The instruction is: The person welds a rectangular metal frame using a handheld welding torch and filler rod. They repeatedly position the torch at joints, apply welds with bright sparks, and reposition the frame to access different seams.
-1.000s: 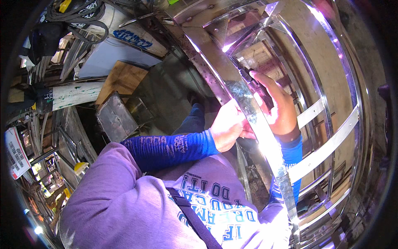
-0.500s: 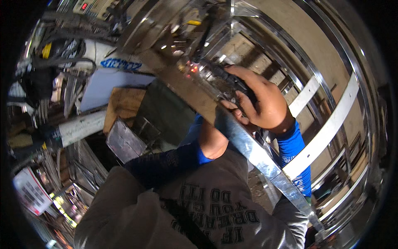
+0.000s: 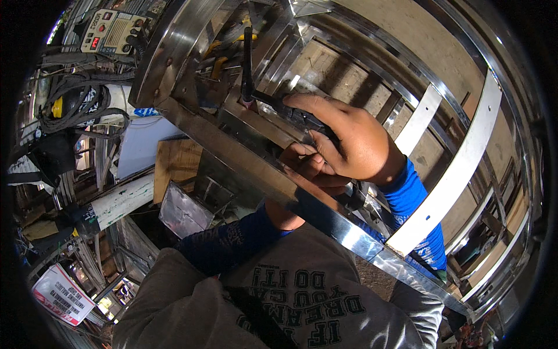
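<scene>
My right hand [image 3: 360,142] is closed around a black TIG welding torch [image 3: 296,113], above the shiny metal frame. A long black back cap rises from the torch head, and its pinkish nozzle [image 3: 249,104] points down at an inner metal bar [image 3: 261,125]. No bright arc shows there. Curled fingertips gather just below the torch handle. My left forearm, in a blue sleeve [image 3: 232,238], passes under the frame's near rail [image 3: 232,154]. Part of my left hand [image 3: 317,185] shows beyond that rail; its fingers are mostly hidden, and whether they hold anything is unclear.
White slats [image 3: 459,168] cross the frame at right. Yellow-handled tools [image 3: 218,67] lie beyond the torch. A welding machine [image 3: 113,32] stands at the far left, above coiled dark cables [image 3: 78,107]. Left of the frame are a wooden board [image 3: 174,166] and a metal box [image 3: 185,208].
The orange-red glow and sparkle at the torch tip have faded. The view has shifted and brightened, with more of the welding machine showing. My right hand still grips the torch.
</scene>
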The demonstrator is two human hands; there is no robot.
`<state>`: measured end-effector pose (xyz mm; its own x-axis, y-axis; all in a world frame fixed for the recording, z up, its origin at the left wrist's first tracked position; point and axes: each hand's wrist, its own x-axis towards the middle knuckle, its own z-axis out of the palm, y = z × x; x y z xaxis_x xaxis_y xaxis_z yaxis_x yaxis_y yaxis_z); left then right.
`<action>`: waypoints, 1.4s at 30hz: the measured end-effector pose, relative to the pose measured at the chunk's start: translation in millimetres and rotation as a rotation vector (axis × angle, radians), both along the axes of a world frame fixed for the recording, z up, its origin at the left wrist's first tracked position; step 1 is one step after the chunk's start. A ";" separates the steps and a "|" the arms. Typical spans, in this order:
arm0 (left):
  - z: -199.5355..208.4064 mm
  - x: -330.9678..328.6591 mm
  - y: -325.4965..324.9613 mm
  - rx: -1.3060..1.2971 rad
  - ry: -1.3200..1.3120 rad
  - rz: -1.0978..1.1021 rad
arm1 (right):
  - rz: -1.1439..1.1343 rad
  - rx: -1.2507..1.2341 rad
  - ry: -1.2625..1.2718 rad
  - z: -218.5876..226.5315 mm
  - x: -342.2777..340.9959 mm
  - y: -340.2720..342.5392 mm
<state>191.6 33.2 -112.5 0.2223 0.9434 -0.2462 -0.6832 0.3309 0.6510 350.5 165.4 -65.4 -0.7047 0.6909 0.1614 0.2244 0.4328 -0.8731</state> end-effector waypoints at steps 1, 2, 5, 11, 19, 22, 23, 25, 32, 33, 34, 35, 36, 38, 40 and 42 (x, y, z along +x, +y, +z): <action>1.4 -0.1 1.0 0.000 0.003 -0.007 | 0.008 -0.003 0.007 -0.5 0.0 0.0; 4.3 -0.7 2.8 0.001 0.007 -0.013 | 0.005 0.012 0.006 -0.2 -0.4 -0.2; 15.0 1.9 3.6 -0.061 -0.048 0.051 | -0.005 0.046 0.006 1.4 -1.1 -1.3; 29.5 6.2 0.6 -0.362 -0.025 0.114 | -0.012 0.116 -0.076 -1.6 0.3 -2.5; 31.8 5.8 2.5 -0.251 -0.008 0.085 | -0.041 0.039 -0.002 4.2 -1.1 -4.4; 23.5 0.9 3.7 -0.189 -0.022 0.057 | -0.031 0.078 -0.027 0.1 0.1 -3.7; 20.8 0.3 4.0 -0.189 -0.039 0.051 | -0.033 0.077 -0.034 -1.1 0.1 -3.6; 14.8 -0.9 3.2 -0.187 -0.077 0.045 | -0.031 0.079 -0.049 -2.7 -0.8 -3.2; -38.4 4.8 -12.9 0.072 -0.214 0.100 | -0.027 0.090 -0.008 -2.0 -0.3 -3.3; -41.6 7.5 -15.9 0.089 -0.197 0.123 | -0.027 0.106 -0.006 -1.1 -0.7 -3.4; -38.3 7.5 -15.8 0.061 -0.180 0.128 | -0.024 0.124 -0.005 -1.5 -0.7 -3.3; -31.0 8.2 -13.6 0.034 -0.162 0.134 | -0.017 0.096 0.003 -1.7 -0.7 -3.5; -19.2 4.0 -12.3 -0.041 -0.145 0.121 | -0.008 0.067 0.010 -1.7 -0.6 -3.7; -4.0 4.1 -11.6 -0.133 -0.148 0.112 | 0.002 0.066 0.001 1.2 -1.4 -3.9; -3.4 5.7 -8.5 -0.171 -0.187 0.119 | 0.000 0.120 -0.028 2.7 -1.1 -4.2; -4.7 7.1 -12.5 -0.228 -0.225 0.173 | 0.027 0.149 -0.046 1.1 -0.7 -2.8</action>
